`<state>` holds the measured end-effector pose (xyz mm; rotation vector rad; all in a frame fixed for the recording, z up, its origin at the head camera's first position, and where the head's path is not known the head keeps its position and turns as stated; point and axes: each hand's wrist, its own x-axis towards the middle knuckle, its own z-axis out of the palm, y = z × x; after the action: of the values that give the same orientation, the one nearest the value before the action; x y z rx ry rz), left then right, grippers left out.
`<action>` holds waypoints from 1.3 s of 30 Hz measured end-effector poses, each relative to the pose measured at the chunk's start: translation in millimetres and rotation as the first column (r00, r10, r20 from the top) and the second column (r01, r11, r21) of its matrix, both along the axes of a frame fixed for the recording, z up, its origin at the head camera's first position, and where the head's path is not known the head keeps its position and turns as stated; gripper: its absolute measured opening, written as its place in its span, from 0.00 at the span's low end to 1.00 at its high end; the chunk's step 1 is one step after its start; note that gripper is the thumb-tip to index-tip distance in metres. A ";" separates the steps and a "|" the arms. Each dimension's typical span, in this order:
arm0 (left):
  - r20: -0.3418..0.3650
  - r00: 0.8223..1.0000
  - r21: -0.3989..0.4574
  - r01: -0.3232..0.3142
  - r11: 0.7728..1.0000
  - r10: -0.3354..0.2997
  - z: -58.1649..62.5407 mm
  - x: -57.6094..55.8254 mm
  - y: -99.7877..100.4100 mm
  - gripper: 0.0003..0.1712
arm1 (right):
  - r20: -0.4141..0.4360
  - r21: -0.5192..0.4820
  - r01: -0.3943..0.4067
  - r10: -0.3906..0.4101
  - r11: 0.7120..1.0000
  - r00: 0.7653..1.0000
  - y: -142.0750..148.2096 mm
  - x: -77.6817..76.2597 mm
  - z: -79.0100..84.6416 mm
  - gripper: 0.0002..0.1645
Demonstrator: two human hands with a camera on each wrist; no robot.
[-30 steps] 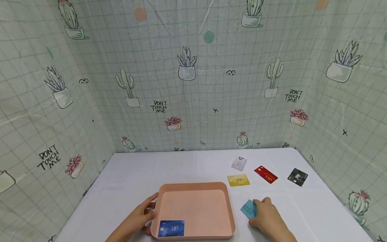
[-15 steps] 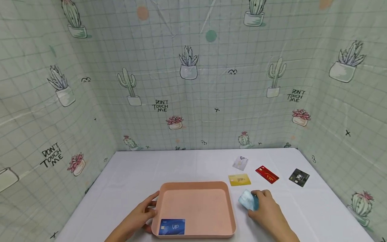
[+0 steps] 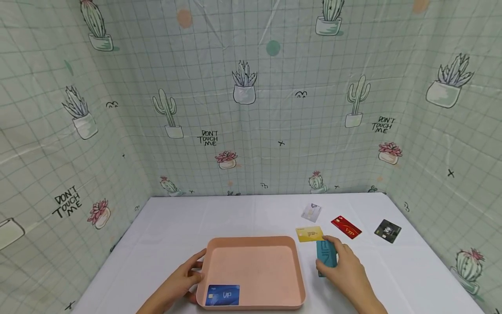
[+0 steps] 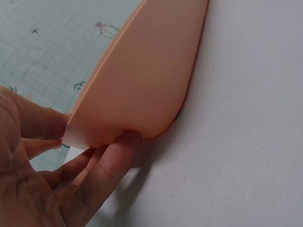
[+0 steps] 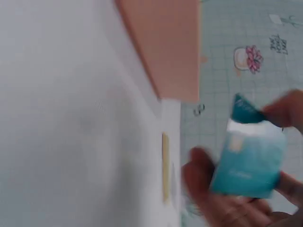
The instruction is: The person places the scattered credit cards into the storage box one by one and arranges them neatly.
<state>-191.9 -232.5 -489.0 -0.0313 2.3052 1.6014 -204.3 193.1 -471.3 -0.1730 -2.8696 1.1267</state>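
One card of six in sight, the blue card (image 3: pixel 222 295) printed VIP, lies flat inside the pink tray (image 3: pixel 264 272), in its near left corner; a teal card (image 3: pixel 326 254) is in hand, and four others lie outside, so the handling looks to be only in its early part. Those four, the yellow card (image 3: pixel 310 234), the silver card (image 3: pixel 311 212), the red card (image 3: pixel 346 227) and the black card (image 3: pixel 388 231), lie flat and apart from one another on the white table (image 3: pixel 188 222), beyond the tray and to its right. The right hand (image 3: pixel 345 264) pinches the teal card between thumb and fingers, tilted up off the table just right of the tray and near the yellow card. The left hand (image 3: pixel 182 277) rests its loosely spread fingers against the tray's left outer wall. From the right wrist, the teal card shows a small pale chip mark, blurred print and a bright white band with a darker teal corner beyond; whether the card is bowed there or a second piece sits behind, I cannot tell
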 end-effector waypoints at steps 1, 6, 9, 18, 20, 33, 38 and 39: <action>0.002 1.000 -0.001 -0.002 1.000 0.002 -0.3 0.1 0.1 0.41 | 0.004 -0.090 0.014 -0.013 0.996 1.000 0.0 0.4 0.6 0.37; 0.012 1.000 -0.011 -0.024 1.000 0.024 -0.5 0.1 1.7 0.41 | 0.067 -0.499 0.105 -0.082 0.860 0.994 0.9 0.3 3.9 0.24; 0.011 1.000 -0.014 -0.026 1.000 0.026 0.1 0.6 2.2 0.41 | 0.096 -0.568 0.122 -0.082 0.814 0.992 2.1 -1.5 6.5 0.28; 0.001 1.000 -0.006 -0.013 1.000 0.013 -0.1 0.9 0.4 0.41 | 0.089 -0.622 0.114 -0.074 0.775 0.993 1.0 -0.8 9.7 0.29; 0.000 1.000 -0.009 -0.014 1.000 0.014 -1.2 0.8 -0.2 0.41 | 0.087 -0.610 0.116 -0.079 0.784 0.993 -0.1 0.0 10.4 0.26; -0.005 1.000 -0.015 -0.006 1.000 0.006 0.9 2.7 -0.6 0.41 | 0.118 -0.619 0.132 -0.075 0.774 0.990 -4.7 -0.7 13.4 0.27; -0.005 1.000 -0.005 0.001 1.000 -0.001 1.5 3.6 -1.0 0.42 | 0.130 -0.646 0.120 -0.046 0.754 0.990 -6.4 -1.3 12.6 0.31; -0.005 1.000 -0.007 0.000 1.000 0.000 1.5 3.5 -1.0 0.42 | 0.131 -0.651 0.116 -0.040 0.750 0.991 -6.7 -1.1 12.2 0.32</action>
<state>-188.4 -233.5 -487.5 -0.0294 2.3151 1.5950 -205.3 186.4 -459.1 -0.3858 -2.3655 2.1217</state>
